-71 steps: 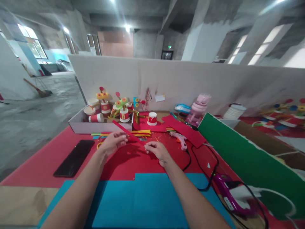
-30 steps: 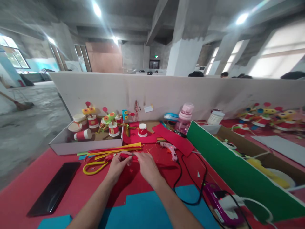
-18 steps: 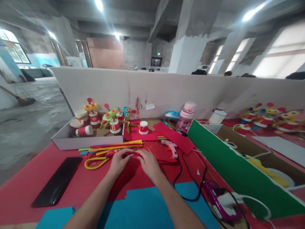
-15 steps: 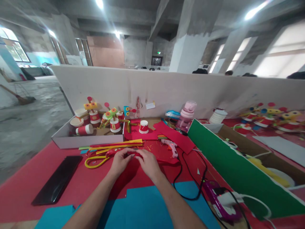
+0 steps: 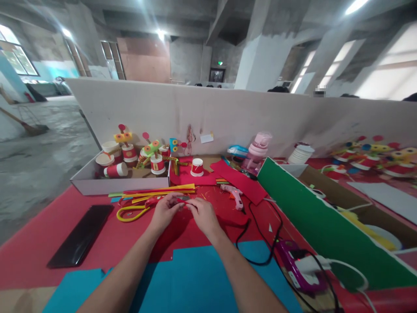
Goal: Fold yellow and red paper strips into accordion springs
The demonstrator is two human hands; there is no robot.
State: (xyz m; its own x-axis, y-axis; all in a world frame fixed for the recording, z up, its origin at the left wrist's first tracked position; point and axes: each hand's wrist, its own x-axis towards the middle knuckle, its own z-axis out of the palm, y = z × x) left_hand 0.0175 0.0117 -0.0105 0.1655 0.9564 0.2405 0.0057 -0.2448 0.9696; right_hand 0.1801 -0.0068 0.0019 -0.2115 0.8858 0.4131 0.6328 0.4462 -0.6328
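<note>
My left hand [image 5: 167, 212] and my right hand [image 5: 202, 214] are close together over the red tabletop, both closed in a pinch. Between their fingertips is a thin piece of red paper [image 5: 183, 201], mostly covered by the fingers. Just behind and left of my left hand lies a pair of scissors [image 5: 129, 214] with yellow-and-red handles; the blades are partly hidden by the hand. Several coloured paper strips [image 5: 156, 191] lie beyond it. A pink glue gun [image 5: 235, 195] rests to the right of my right hand.
A white tray [image 5: 120, 188] holds paper-cup figures. A red-wrapped cup [image 5: 197, 168] stands upside down. Blue sheets [image 5: 202, 278] lie in front, a black phone [image 5: 81, 237] at left. At right are a green-sided box [image 5: 306, 217], a purple power strip [image 5: 301, 271] and black cable.
My fingertips have shifted slightly on the red paper, and the hands stay in about the same place. The whole view has tilted down a little.
</note>
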